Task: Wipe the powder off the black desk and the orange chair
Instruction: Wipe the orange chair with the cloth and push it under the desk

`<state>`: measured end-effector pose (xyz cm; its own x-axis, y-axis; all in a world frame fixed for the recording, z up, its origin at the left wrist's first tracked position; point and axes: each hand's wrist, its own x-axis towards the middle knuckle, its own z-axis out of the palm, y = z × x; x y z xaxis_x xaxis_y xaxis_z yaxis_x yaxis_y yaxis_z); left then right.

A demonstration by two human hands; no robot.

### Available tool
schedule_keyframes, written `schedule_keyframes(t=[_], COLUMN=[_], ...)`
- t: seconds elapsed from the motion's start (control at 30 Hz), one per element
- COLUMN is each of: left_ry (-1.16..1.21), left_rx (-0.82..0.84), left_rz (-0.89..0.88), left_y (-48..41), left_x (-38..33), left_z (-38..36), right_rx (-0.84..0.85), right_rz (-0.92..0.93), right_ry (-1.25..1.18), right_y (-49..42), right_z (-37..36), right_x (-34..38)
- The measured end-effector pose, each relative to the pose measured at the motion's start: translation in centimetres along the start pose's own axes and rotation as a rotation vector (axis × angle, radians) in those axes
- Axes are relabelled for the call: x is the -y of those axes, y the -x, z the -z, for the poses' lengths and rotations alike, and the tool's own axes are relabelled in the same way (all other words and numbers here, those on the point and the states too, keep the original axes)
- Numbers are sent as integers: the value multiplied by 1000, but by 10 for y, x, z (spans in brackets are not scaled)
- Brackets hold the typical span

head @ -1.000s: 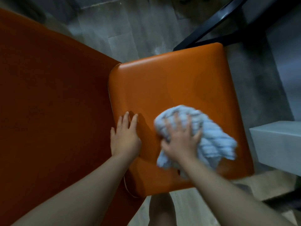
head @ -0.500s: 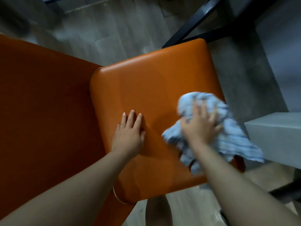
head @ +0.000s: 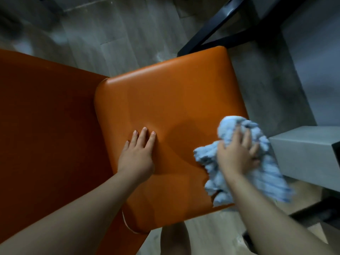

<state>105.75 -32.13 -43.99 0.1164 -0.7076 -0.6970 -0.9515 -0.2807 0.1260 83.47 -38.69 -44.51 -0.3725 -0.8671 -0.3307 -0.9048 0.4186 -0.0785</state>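
right hand (head: 236,155) grips blue cloth (head: 265,173) on orange chair (head: 165,100); left hand (head: 138,153) flat

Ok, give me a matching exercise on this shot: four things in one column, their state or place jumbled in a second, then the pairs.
Things:
1. left hand
2. right hand
3. blue cloth
4. grey block

States or places:
A. bunched, hanging over the orange seat's right edge
B. flat on the seat, fingers straight
C. off the seat, to its right
D. curled over the cloth

Pairs: 1-B, 2-D, 3-A, 4-C
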Motion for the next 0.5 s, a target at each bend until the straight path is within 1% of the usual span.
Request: schedule_keyframes(t=[0.03, 0.07, 0.13, 0.17, 0.2, 0.27, 0.3, 0.33, 0.4, 0.47, 0.5], left_ry=[-21, -48, -77, -79, -78, -70, -60, -47, -12, 10, 14], left_rx=[14, 18, 26, 32, 39, 52, 50, 46, 50, 63, 67], left_rz=[-9, -26, -59, -67, -69, -64, -56, -45, -32, -31, -30], left_y=[-1, -2, -4, -4, -4, -3, -2, -1, -1, -1, -2], left_x=[1, 3, 7, 9, 11, 11, 10, 9, 7, 5, 5], left_z=[4, 8, 14, 16, 17, 15, 13, 10, 8, 8, 9], right_rx=[32, 59, 17, 11, 32, 7, -13, -33, -86, -111, -99], right_rz=[92, 251, 650, 796, 887, 1022, 1013, 927, 600, 264, 177], right_ry=[57, 108, 197, 246, 287, 294, 272, 248, 160, 60, 44], right_y=[19, 38, 67, 69, 62, 30, 8, -15, -46, -41, -24], right_z=[-10, -20, -32, -31, -24, -13, -7, 0, 10, 4, -1], right_x=[17, 33, 58, 63, 65, 52, 41, 31, 21, 28, 38])
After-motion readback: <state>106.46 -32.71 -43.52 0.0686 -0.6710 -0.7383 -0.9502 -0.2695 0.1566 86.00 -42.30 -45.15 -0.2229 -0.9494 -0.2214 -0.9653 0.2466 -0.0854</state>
